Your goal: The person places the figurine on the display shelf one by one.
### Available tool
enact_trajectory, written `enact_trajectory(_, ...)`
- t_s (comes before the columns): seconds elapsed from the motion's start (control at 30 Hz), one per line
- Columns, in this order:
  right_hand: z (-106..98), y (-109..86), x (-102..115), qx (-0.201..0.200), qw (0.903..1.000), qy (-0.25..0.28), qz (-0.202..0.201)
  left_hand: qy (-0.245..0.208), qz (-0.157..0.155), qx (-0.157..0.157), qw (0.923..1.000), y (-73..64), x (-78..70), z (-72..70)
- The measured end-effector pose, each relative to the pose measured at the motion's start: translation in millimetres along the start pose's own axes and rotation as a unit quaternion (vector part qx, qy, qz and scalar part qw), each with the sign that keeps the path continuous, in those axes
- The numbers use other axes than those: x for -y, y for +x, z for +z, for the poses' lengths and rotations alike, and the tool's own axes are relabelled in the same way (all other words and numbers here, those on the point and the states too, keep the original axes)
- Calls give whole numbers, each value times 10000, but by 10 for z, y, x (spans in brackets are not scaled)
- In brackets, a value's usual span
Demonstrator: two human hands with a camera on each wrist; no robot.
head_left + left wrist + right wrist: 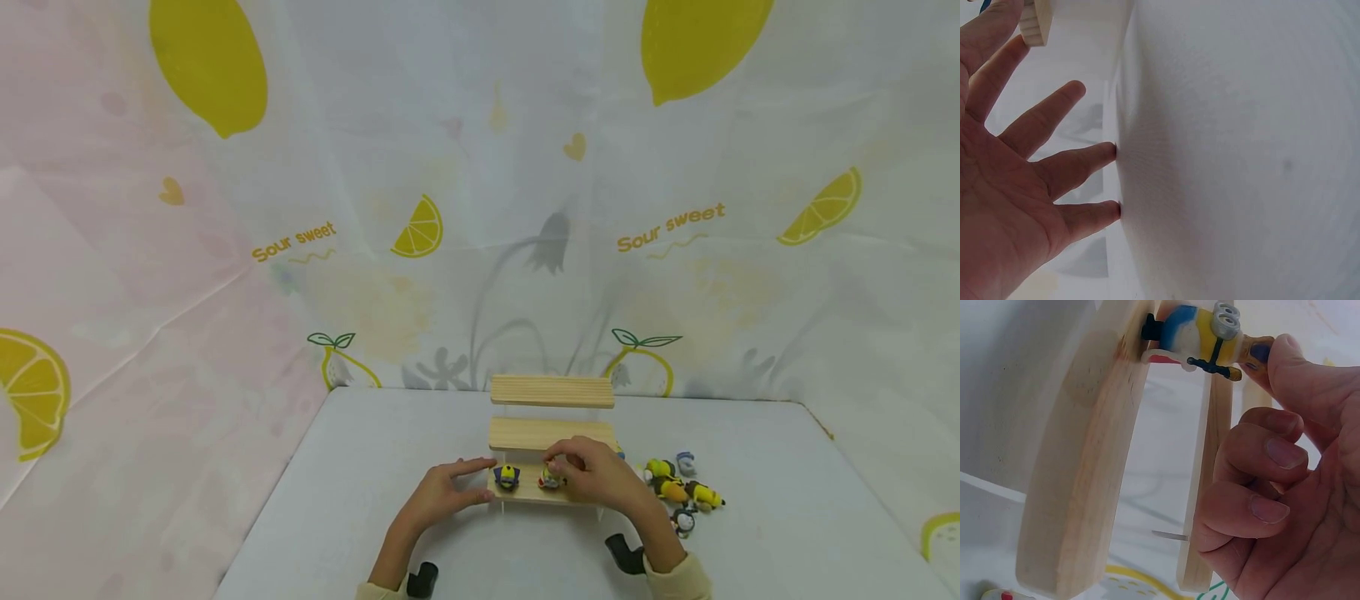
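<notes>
A minion figurine [549, 479] with goggles and a blue-and-white body stands at the lowest step of a wooden tiered stand [527, 490]. My right hand [600, 475] pinches it by its brown top between thumb and forefinger; the right wrist view shows the minion [1200, 339] with its feet at the board [1085, 456]. The other fingers there are curled. At the left end of the same step, my left hand [444, 495] steadies the board with thumb and forefinger, its remaining fingers spread. Beside those fingertips a yellow figurine in dark blue [507, 477] sits on the step.
Several small yellow, black and grey figurines [673, 492] lie in a loose group on the white table [772, 500], right of the stand. Two higher wooden steps [552, 390] rise behind. A lemon-print cloth [517, 317] hangs at the back.
</notes>
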State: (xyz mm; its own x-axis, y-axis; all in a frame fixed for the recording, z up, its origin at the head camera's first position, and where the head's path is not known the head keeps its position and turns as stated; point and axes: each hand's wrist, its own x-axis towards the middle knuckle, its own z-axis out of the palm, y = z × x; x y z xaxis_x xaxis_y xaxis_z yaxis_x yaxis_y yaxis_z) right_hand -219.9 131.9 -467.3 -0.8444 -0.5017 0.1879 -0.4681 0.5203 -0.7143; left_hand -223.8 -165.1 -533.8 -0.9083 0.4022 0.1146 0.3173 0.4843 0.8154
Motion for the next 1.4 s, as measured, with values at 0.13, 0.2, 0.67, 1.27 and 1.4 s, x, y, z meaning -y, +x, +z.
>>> enact_trajectory(0.13, 0, 1, -3, 4, 10000, 1, 40, -15, -15, 2, 10000, 0, 4, 0)
enact_trajectory(0.2, -2, -2, -1, -13, 10000, -19, 53, -28, -22, 5, 10000, 0, 4, -1)
enact_trajectory(0.67, -140, -145, -4, -518, 9987, -35, -16, 46, -7, -3, 10000, -7, -8, -1)
enact_trajectory(1.27, -347, -500, -144, -1267, 9901, -517, 306, -53, -7, -8, 10000, -5, -1, 3)
enact_trajectory(1.4, -419, -592, -196, -1305, 9884, -628, 461, 16, -14, -12, 10000, -5, 2, 8)
